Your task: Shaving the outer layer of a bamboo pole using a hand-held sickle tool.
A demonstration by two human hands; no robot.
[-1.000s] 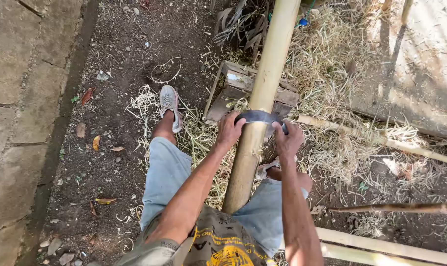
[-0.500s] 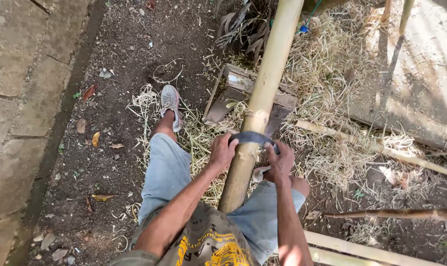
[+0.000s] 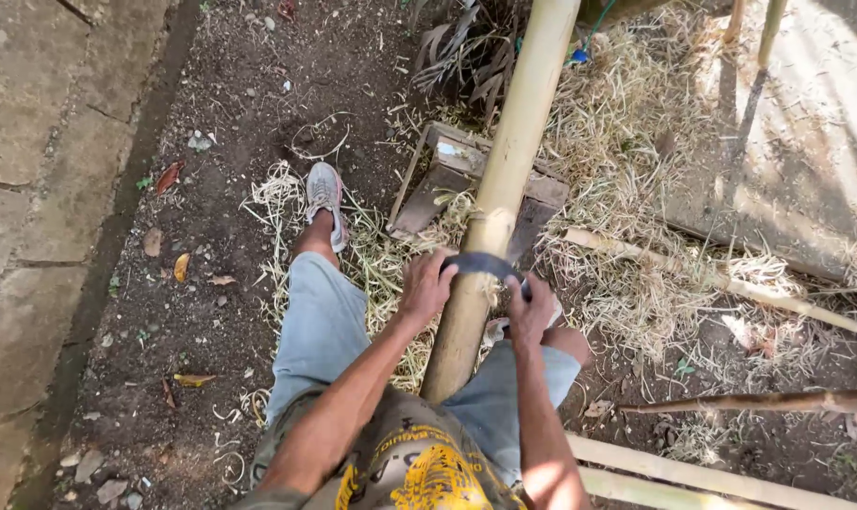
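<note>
A long pale bamboo pole [image 3: 509, 161] slants up from between my legs toward the top of the view. A curved dark blade [image 3: 483, 263] lies across the pole. My left hand [image 3: 426, 285] grips the blade's left end, and my right hand [image 3: 530, 309] grips its right end on the other side of the pole. Both hands sit low on the pole, just above my thighs. My left foot in a grey shoe [image 3: 324, 200] rests on the soil to the left.
A small wooden stool [image 3: 447, 175] stands under the pole. Dry straw and shavings [image 3: 636, 189] cover the ground on the right. Thin bamboo sticks [image 3: 730, 283] and split bamboo [image 3: 693, 467] lie right and below. A paved strip [image 3: 32, 189] runs along the left.
Both hands and the blade have slid down the pole toward my body. The view has shifted slightly.
</note>
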